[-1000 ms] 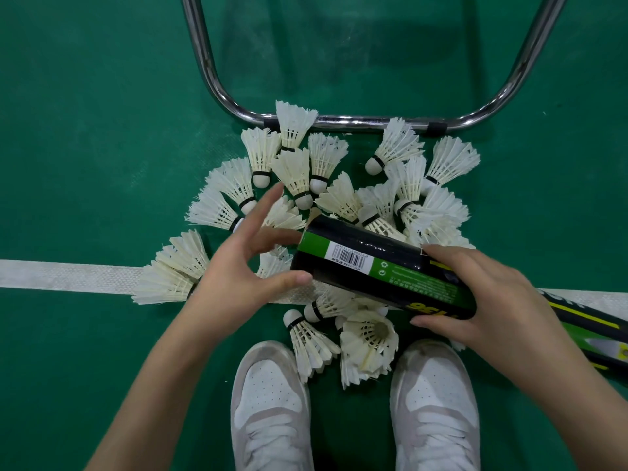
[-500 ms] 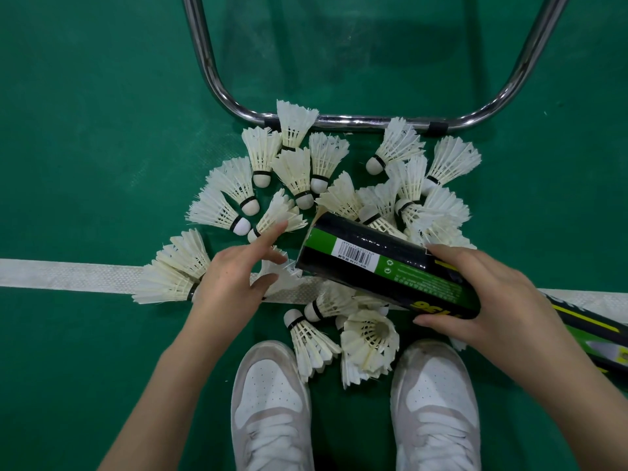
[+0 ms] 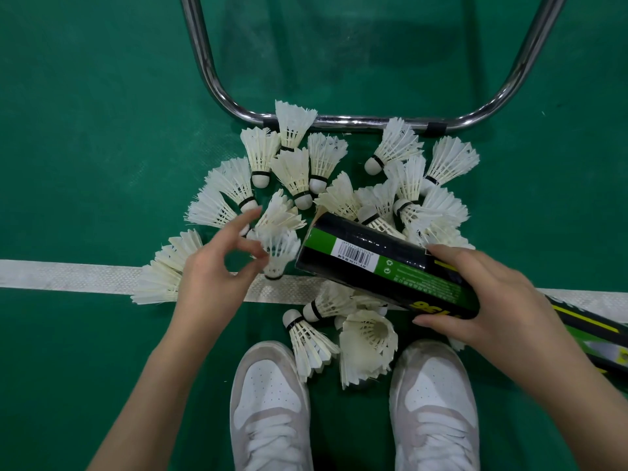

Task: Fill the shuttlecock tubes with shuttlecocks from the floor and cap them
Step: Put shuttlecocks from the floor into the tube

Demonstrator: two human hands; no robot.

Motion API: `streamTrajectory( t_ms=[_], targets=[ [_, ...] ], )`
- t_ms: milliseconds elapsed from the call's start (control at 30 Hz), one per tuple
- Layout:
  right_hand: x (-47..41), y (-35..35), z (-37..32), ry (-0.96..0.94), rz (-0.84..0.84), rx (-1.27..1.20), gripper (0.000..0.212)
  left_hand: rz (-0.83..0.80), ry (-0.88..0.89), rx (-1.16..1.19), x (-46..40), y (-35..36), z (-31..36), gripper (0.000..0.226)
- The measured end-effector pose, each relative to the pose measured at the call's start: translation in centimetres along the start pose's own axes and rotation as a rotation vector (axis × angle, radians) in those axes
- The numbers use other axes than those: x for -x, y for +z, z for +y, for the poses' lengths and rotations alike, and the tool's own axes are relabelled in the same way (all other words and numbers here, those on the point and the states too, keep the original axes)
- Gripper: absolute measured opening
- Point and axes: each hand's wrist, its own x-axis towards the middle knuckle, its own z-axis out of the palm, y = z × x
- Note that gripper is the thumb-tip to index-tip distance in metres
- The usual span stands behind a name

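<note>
Left hand [image 3: 210, 277] pinches a shuttlecock [image 3: 278, 253] w/ thumb + finger, right by tube [image 3: 380, 266] mouth; right hand [image 3: 482, 297] grips tube, tilted over floor pile [image 3: 339, 171].

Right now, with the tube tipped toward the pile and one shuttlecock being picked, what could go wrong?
1. The left hand pinches a shuttlecock by its feathers, which might bend or crush.
2. The right hand holds the tube far from its open end, so the mouth could wander as the shuttlecock goes in.
3. The shoes stand close to loose shuttlecocks; a shift could flatten them.
</note>
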Motion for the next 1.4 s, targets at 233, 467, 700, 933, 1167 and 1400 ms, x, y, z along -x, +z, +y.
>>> streamTrajectory(
  t_ms=[233,467,700,933,1167,1400],
  targets=[
    [0.0,0.0,0.0,0.008,-0.017,-0.007,0.075,0.164,-0.094,0.375,-0.7,-1.6,2.6,0.056],
    [-0.1,0.1,-0.1,0.006,-0.008,-0.009,0.075,0.243,-0.120,0.656,-0.7,-2.4,5.3,0.052],
    [-0.1,0.1,-0.2,0.004,-0.015,-0.013,0.076,0.042,-0.223,0.746,0.2,-1.1,6.8,0.055],
    [0.0,0.0,-0.1,-0.015,-0.005,-0.048,0.073,-0.127,-0.218,0.726,0.7,0.1,6.9,0.046],
    [0.2,0.1,0.1,-0.022,-0.009,-0.045,0.074,-0.208,-0.207,0.669,0.4,0.0,6.8,0.048],
    [0.1,0.0,0.3,-0.034,-0.006,-0.034,0.070,-0.246,-0.185,0.613,0.4,0.0,6.9,0.039]
  ],
)
